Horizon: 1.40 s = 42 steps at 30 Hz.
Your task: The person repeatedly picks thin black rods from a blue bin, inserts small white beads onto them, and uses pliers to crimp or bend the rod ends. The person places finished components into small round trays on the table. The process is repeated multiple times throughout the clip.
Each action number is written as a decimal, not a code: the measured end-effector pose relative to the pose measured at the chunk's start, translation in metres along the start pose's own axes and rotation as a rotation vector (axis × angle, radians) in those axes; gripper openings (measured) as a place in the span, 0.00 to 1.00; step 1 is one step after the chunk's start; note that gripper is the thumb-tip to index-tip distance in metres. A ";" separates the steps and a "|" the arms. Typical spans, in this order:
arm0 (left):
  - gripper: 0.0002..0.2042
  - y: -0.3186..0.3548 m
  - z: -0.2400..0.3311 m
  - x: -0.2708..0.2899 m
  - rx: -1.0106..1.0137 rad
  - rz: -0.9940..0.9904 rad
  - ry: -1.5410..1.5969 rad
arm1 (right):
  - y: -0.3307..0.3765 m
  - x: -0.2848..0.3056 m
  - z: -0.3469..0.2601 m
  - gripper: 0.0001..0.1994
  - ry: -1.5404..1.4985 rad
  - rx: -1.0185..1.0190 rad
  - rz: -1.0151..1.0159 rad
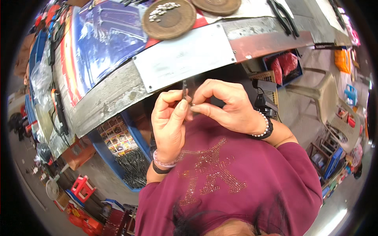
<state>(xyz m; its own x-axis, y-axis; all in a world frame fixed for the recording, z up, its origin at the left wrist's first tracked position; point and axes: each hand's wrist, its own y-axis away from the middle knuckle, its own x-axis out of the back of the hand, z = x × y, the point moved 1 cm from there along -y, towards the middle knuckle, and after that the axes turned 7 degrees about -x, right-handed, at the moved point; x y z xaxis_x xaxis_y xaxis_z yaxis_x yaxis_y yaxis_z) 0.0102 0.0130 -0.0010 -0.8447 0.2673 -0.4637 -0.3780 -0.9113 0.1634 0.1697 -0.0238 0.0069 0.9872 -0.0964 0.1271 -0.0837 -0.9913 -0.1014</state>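
Note:
My left hand (168, 118) is closed in a pinch on a small slim dark piece (184, 88), whose tip points up past the fingers. Its exact kind is too small to tell. Close against it, my right hand (226, 104) pinches thumb and forefinger together beside the left thumb; whatever lies between those fingertips is hidden. Both hands are in front of the bench edge, just below a white plate (185, 57) fixed there by its corners. Beyond that plate, a round brown dish (169, 27) holds a cluster of small silvery pieces (162, 11).
A blue plastic-covered sheet (108, 43) covers the bench at left. Black-handled pliers (283, 17) lie at far right. Under the bench, a blue bin (104, 151) holds many thin dark pieces. A beige plastic chair (321, 92) stands to the right.

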 end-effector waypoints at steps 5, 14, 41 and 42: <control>0.08 0.002 -0.008 -0.007 0.023 -0.120 -0.033 | 0.011 -0.001 0.012 0.06 0.003 0.098 0.134; 0.10 0.003 -0.013 -0.014 -0.100 -0.264 -0.103 | 0.018 -0.002 0.016 0.05 -0.234 0.040 0.197; 0.13 0.004 -0.023 -0.016 -0.609 -0.065 -0.469 | 0.005 -0.028 0.023 0.05 -0.807 -0.098 0.222; 0.14 0.004 -0.022 -0.016 -0.617 -0.061 -0.506 | 0.004 -0.028 0.021 0.05 -0.743 -0.059 0.235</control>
<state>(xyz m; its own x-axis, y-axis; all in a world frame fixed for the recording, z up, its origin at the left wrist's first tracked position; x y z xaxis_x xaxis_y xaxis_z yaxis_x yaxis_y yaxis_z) 0.0310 -0.0015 -0.0116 -0.9546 0.2971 0.0191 -0.2762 -0.8597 -0.4296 0.1450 -0.0231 -0.0179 0.7731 -0.2398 -0.5872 -0.2883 -0.9575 0.0114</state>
